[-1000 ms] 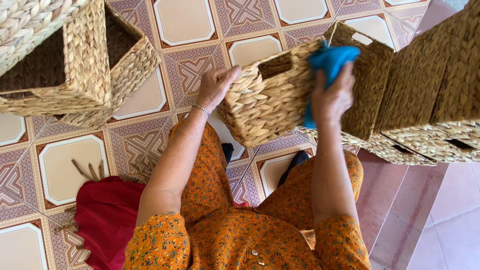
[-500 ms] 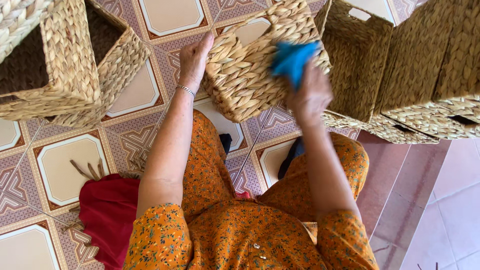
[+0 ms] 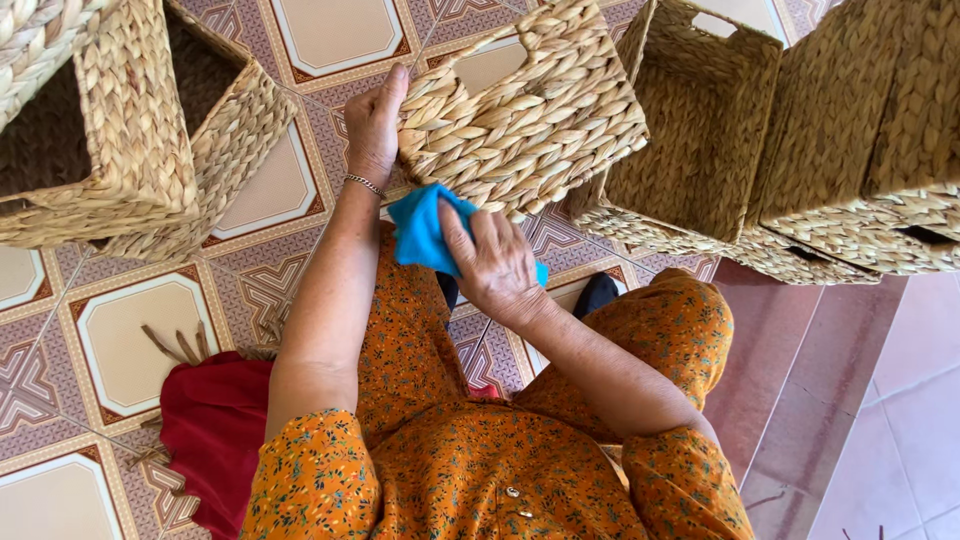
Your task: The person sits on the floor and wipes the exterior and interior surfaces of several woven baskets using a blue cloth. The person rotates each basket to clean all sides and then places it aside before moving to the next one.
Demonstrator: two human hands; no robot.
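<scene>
A square woven straw basket (image 3: 525,115) is held up over my lap, tilted so one side wall with a cut-out handle faces me. My left hand (image 3: 375,125) grips its left edge, a thin bracelet on the wrist. My right hand (image 3: 495,260) is closed on a bright blue cloth (image 3: 420,232) and presses it against the basket's near lower edge. I am seated in orange flowered clothes, knees apart.
More woven baskets stand around: two at the left (image 3: 110,140) and several stacked at the right (image 3: 800,140). A red cloth (image 3: 215,430) with loose straw lies on the patterned tile floor (image 3: 130,330) at lower left. A step edge (image 3: 800,400) runs at the right.
The basket has been turned and brought left and closer. My right hand with the blue cloth moved from the basket's upper right side down to its near lower edge.
</scene>
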